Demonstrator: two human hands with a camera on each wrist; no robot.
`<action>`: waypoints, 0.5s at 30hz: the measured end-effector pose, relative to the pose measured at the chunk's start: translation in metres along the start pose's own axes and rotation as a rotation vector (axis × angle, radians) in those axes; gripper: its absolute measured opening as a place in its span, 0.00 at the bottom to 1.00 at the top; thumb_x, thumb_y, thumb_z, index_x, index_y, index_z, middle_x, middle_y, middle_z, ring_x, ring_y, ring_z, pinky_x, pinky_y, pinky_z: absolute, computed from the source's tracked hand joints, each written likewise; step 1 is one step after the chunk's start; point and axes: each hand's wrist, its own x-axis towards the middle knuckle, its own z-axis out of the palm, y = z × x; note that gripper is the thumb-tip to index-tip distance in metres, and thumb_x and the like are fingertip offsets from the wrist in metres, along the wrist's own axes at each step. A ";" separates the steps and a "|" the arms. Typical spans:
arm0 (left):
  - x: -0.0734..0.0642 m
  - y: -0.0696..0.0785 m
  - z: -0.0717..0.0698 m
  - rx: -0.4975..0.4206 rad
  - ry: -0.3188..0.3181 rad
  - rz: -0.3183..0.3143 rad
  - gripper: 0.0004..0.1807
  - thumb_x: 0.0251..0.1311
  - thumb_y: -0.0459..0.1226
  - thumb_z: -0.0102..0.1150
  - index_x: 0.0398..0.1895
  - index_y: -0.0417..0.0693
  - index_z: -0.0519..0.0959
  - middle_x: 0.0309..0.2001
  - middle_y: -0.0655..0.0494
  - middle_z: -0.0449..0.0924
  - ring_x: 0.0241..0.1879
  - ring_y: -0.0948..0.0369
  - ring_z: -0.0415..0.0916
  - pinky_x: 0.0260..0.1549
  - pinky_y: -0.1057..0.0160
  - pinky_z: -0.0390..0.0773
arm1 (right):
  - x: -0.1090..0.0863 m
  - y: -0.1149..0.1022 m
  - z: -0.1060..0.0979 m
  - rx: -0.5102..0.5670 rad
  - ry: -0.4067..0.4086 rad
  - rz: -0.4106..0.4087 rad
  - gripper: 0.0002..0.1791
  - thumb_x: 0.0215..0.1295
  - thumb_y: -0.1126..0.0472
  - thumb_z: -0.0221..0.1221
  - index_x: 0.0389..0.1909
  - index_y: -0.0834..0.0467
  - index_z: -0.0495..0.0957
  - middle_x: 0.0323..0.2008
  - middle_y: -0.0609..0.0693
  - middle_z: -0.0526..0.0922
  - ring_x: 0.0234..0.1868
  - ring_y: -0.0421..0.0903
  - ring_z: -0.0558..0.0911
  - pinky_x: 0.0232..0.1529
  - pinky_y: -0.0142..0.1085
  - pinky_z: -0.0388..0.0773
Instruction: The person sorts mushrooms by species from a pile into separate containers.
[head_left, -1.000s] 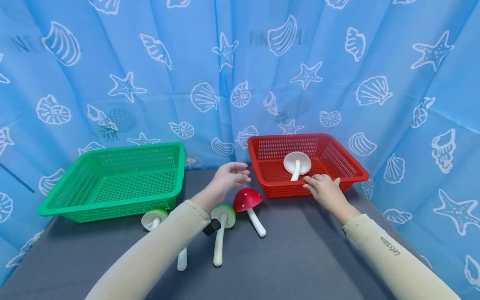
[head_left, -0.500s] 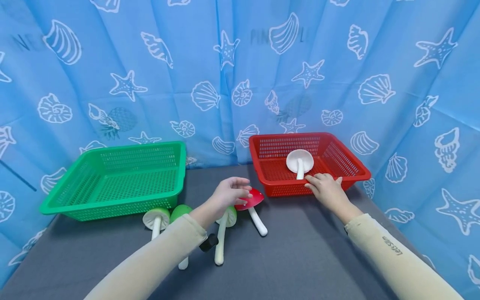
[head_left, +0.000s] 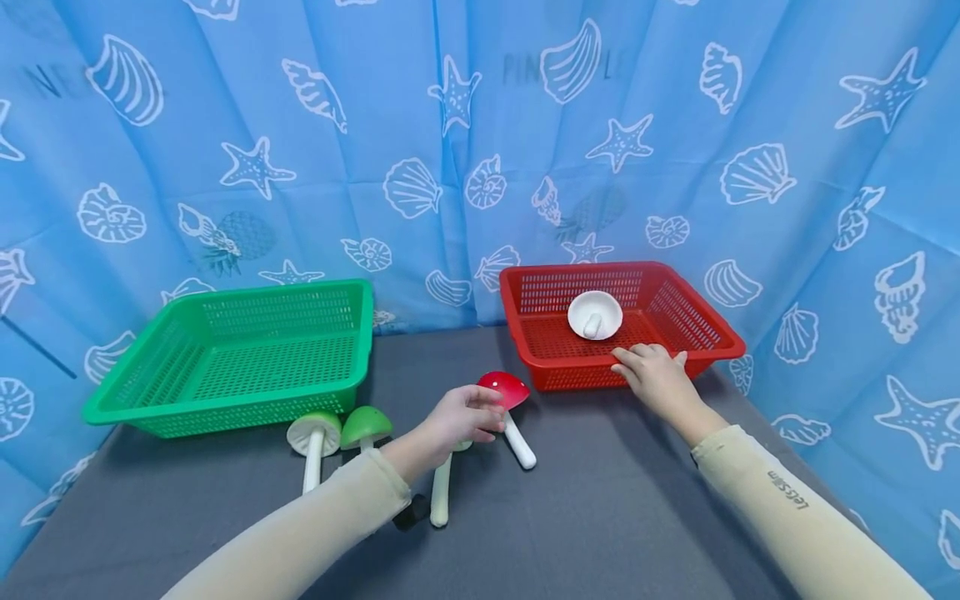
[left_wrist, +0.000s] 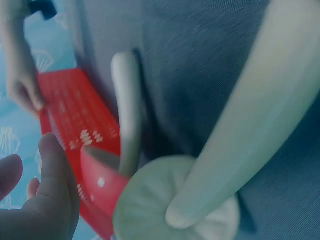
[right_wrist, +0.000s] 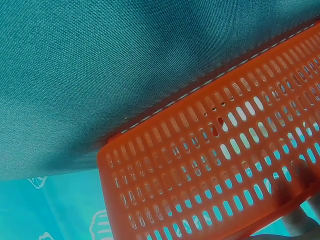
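My left hand (head_left: 459, 421) is held over the table with loosely bent fingers and nothing in them, its fingertips overlapping the cap of a red toy mushroom (head_left: 517, 437) with white dots. Below that hand lies a green-capped toy mushroom (head_left: 441, 492), mostly showing its pale stem; in the left wrist view its gilled underside and stem (left_wrist: 245, 115) loom large. My right hand (head_left: 660, 383) grips the front rim of the red basket (head_left: 570, 379), fingers bent over the edge. Inside the basket a mushroom (head_left: 595, 308) rests with its white underside and stem upward.
A green basket (head_left: 225, 417) stands at the left. Two more green-capped mushrooms lie before it, one gills-up (head_left: 313, 442), one cap-up (head_left: 366, 425), partly behind my left sleeve (head_left: 315, 521). A blue curtain (head_left: 337, 208) with shell prints hangs behind the grey table (head_left: 600, 517).
My left hand has moved down toward the near side, past the red mushroom's cap. The mushroom in the red basket has tipped so its stem points up. My right hand stays on the rim.
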 end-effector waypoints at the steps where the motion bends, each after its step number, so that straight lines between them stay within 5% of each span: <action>1: -0.002 -0.002 0.002 0.000 0.000 -0.003 0.19 0.63 0.29 0.59 0.57 0.33 0.73 0.49 0.39 0.79 0.45 0.45 0.81 0.44 0.57 0.82 | 0.000 0.000 0.000 -0.002 -0.002 0.002 0.20 0.62 0.62 0.65 0.53 0.67 0.80 0.42 0.66 0.81 0.47 0.66 0.76 0.48 0.80 0.54; 15: -0.013 -0.028 0.034 0.010 0.140 -0.087 0.37 0.63 0.36 0.61 0.69 0.28 0.57 0.57 0.37 0.72 0.50 0.46 0.77 0.49 0.50 0.79 | 0.000 0.002 0.001 -0.004 0.015 -0.012 0.19 0.61 0.62 0.65 0.51 0.67 0.81 0.39 0.64 0.81 0.46 0.66 0.76 0.47 0.81 0.54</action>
